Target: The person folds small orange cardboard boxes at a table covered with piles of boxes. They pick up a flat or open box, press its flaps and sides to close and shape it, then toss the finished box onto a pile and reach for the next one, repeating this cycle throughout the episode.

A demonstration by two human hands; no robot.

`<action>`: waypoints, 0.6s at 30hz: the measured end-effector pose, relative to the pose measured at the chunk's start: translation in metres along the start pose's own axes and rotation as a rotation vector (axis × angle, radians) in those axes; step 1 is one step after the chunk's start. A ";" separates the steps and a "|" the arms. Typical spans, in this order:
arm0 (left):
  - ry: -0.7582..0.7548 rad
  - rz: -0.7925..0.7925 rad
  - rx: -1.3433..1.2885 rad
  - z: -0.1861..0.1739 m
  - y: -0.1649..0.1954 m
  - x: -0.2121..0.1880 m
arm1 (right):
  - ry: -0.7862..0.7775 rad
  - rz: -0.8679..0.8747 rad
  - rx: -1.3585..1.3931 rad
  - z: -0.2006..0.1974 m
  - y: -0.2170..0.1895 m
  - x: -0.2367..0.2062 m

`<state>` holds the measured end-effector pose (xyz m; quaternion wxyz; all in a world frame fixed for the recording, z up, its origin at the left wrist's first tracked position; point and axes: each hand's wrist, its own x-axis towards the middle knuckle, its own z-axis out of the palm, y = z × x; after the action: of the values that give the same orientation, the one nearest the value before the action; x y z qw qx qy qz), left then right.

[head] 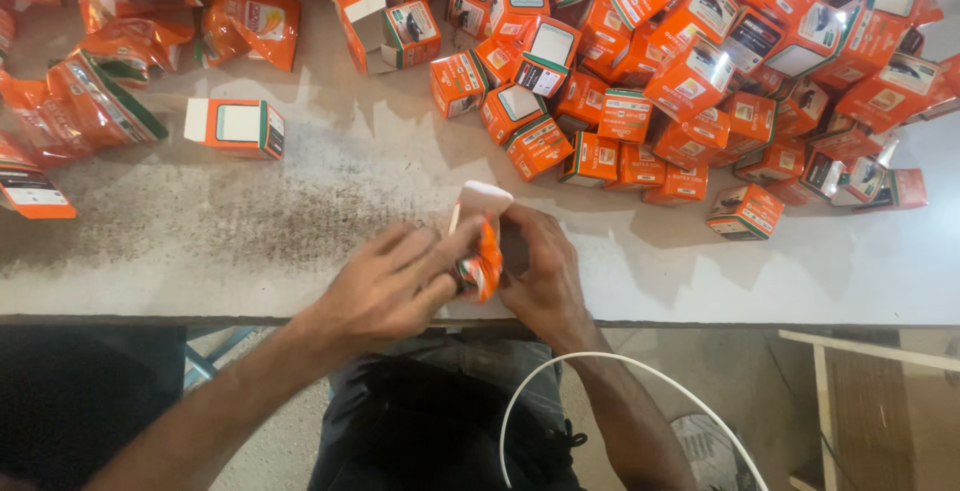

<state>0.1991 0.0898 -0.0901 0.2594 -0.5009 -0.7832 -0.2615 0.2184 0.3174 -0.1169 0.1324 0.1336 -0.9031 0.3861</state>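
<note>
Both my hands meet over the near edge of a grey worktable (300, 241). Between them is a small orange and white carton (482, 241) with its white top flap standing open. My left hand (385, 286) pinches the carton's left side with thumb and fingers. My right hand (545, 271) wraps the right side, and a dark object sits half hidden between its fingers and the carton. What is inside the carton cannot be seen.
A big heap of small orange cartons (700, 71) fills the far right of the table. One carton (235, 126) lies alone at left. Orange plastic pouches (110, 71) crowd the far left. A white cable (600, 371) loops over my lap. A wooden frame (860, 401) stands at lower right.
</note>
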 end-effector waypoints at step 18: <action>-0.010 -0.082 0.083 -0.005 0.002 0.008 | 0.073 -0.263 -0.039 0.004 0.000 -0.006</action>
<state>0.1991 0.0922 -0.0811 0.2654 -0.4586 -0.8144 -0.2366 0.2233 0.3157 -0.1219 0.2174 0.2339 -0.8797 0.3523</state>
